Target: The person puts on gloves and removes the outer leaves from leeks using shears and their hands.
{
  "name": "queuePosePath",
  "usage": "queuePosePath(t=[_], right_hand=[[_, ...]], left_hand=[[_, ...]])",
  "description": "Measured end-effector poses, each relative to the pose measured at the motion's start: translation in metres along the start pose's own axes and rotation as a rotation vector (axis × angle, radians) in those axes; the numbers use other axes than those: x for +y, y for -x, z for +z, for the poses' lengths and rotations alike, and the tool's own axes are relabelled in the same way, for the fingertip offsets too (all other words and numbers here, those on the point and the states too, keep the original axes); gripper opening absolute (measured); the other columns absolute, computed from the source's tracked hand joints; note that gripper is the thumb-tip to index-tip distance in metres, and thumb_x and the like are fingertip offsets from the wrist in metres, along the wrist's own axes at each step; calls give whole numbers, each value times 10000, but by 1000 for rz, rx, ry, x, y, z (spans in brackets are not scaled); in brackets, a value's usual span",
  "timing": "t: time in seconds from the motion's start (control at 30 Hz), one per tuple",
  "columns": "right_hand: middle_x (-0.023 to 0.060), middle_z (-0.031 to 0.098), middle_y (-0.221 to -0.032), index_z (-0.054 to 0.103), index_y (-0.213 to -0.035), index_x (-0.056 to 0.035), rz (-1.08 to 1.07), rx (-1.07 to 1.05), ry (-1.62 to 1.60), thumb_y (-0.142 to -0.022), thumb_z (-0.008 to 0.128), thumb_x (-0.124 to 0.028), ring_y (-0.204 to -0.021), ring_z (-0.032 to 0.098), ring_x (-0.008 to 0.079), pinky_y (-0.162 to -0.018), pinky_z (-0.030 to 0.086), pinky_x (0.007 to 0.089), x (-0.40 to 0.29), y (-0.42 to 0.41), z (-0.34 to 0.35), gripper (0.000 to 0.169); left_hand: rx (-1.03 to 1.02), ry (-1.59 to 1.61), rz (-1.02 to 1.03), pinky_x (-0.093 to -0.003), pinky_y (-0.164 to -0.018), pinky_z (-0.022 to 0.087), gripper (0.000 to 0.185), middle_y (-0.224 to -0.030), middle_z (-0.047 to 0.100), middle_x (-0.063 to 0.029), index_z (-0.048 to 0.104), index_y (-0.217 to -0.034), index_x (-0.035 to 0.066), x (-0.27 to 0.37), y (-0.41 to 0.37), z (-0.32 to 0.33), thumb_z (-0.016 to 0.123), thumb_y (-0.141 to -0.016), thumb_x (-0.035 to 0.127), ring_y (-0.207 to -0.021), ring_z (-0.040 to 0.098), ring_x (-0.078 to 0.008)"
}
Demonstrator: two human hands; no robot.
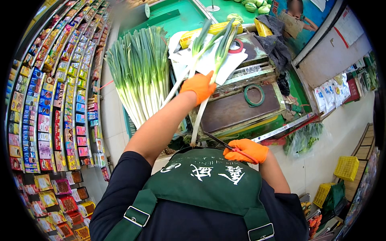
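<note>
My left hand (199, 87), in an orange glove, is closed around green onion stalks (201, 116) over the wrapping station. One stalk's white root end points down towards my apron; other stalks cross under the hand, their green leaves spread over white paper (230, 64). My right hand (246, 151), also in an orange glove, grips the red handles of scissors (218, 140); their dark blades point towards the root end, a little apart from it. A large row of green onions (141, 69) lies left of my left hand. The root end's tip lies close to my apron.
Green tape (254, 95) lies on the wrapping machine's dark plate (238, 111); red tape (236, 46) rests on the paper. Behind are a yellow wrap roll (211, 31) and cabbages (254, 6). Packed snack shelves (60, 87) stand left. Bagged greens (303, 138) and yellow baskets (346, 168) are at right.
</note>
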State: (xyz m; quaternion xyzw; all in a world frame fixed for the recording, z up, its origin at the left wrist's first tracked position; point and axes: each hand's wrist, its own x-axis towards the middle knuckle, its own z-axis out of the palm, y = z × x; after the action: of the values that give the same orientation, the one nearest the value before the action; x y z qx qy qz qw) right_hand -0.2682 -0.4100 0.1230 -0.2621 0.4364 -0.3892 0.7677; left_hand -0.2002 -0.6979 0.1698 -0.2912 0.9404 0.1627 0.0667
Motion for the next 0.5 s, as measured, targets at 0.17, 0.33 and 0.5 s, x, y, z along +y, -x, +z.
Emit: queuePosePath(t=[0.17, 0.33, 0.5], right_hand=[[75, 651, -910, 607, -1162, 54, -131, 91, 206, -993, 575, -157, -762, 604, 107, -657, 487, 218, 4, 21, -3, 273], [-33, 557, -905, 607, -1260, -50, -252, 253, -104, -916, 743, -136, -808, 538, 53, -713, 460, 215, -28, 29, 9, 380], [-41, 508, -945, 584, -1285, -68, -430, 367, 137, -920, 748, -192, -816, 488, 63, -725, 433, 215, -55, -1, 20, 419]], left_hand=[[87, 156, -80, -477, -955, 474, 740, -1321, 523, -219, 277, -1566, 145, 7, -5, 42, 628, -922, 245, -1124, 582, -390], [209, 650, -41, -309, -927, 472, 605, -1232, 588, -118, 459, -1487, 76, -15, 59, -22, 683, -942, 214, -1046, 595, -182], [-149, 1289, 57, -263, -648, 516, 575, -895, 636, -41, 486, -1429, -19, -61, 138, -44, 553, -1028, 389, -708, 613, -125]])
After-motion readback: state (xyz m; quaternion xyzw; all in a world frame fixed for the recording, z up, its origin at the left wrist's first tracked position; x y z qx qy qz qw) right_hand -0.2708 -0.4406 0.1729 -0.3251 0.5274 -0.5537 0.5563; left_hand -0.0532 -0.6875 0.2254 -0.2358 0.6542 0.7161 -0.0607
